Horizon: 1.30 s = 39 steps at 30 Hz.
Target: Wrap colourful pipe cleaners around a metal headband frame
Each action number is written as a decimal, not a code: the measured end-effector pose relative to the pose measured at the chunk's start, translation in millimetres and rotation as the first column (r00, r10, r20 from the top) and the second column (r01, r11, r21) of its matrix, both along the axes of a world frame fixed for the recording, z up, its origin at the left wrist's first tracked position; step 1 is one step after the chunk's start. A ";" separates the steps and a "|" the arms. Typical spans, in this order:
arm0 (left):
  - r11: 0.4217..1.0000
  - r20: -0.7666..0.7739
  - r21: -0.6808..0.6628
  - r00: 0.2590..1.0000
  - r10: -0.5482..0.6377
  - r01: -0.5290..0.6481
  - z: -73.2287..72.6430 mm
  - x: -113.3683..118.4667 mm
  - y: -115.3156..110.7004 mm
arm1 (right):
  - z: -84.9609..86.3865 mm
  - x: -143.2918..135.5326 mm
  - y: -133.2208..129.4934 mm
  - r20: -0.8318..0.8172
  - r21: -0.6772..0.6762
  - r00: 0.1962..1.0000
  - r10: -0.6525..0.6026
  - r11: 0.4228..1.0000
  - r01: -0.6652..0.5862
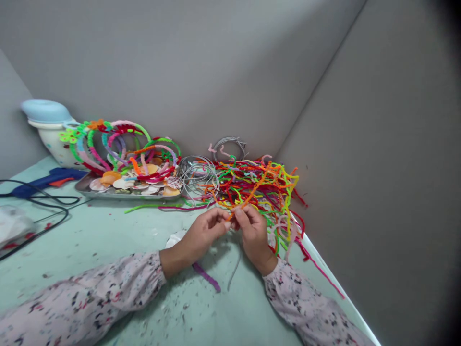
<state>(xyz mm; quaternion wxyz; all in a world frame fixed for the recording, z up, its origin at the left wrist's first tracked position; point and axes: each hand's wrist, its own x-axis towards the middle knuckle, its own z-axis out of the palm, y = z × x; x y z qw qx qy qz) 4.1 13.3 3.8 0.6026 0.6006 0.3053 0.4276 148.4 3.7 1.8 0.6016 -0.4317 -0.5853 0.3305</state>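
Note:
My left hand [207,230] and my right hand [254,235] are close together over the middle of the table, fingertips pinched. Between them runs an orange pipe cleaner [250,196], its free length rising beyond the right fingers. A thin grey wire [235,271] shows below the hands, its upper part hidden by them. Under the left wrist a purple fuzzy strip [207,278] sticks out; whether it joins the wire is hidden. Behind the left hand lies a small white object [175,239], partly covered.
A heap of coloured pipe cleaners [248,178] lies just beyond my hands, beside coiled grey wire [200,178]. To the left, a metal tray [126,196] holds shells and wrapped hoops [90,144]. A blue glue gun [46,182] with a black cord [61,211] and a white container [54,139] stand farther left.

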 end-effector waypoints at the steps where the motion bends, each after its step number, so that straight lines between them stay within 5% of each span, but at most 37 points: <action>1: 0.996 -0.046 0.073 0.998 0.048 -0.045 -1.1 0.3 -0.9 | -0.5 0.0 0.1 0.021 0.011 1.000 -0.014 1.000 0.014; 8: 0.904 -0.202 0.354 0.924 0.326 -0.241 -4.9 1.0 -5.1 | -4.9 -0.5 2.4 0.076 0.038 0.997 -0.032 0.999 0.029; 22: 0.870 -0.220 0.415 0.898 0.380 -0.266 3.4 -1.6 -2.8 | -6.5 0.3 1.4 0.013 0.054 1.000 0.019 0.998 -0.020; 26: 0.914 -0.211 0.330 0.925 0.317 -0.238 2.3 -1.2 -0.2 | -6.8 0.2 1.2 0.004 0.039 1.000 0.025 0.999 -0.025; 32: 0.994 -0.108 0.088 0.992 0.070 -0.060 -1.7 0.3 7.2 | -8.7 1.5 2.6 -0.015 0.017 1.000 0.027 0.999 -0.027; 39: 0.957 0.048 -0.223 0.983 -0.180 0.186 1.3 -2.5 11.5 | -3.9 0.1 0.2 -0.036 -0.009 0.999 0.026 1.000 -0.026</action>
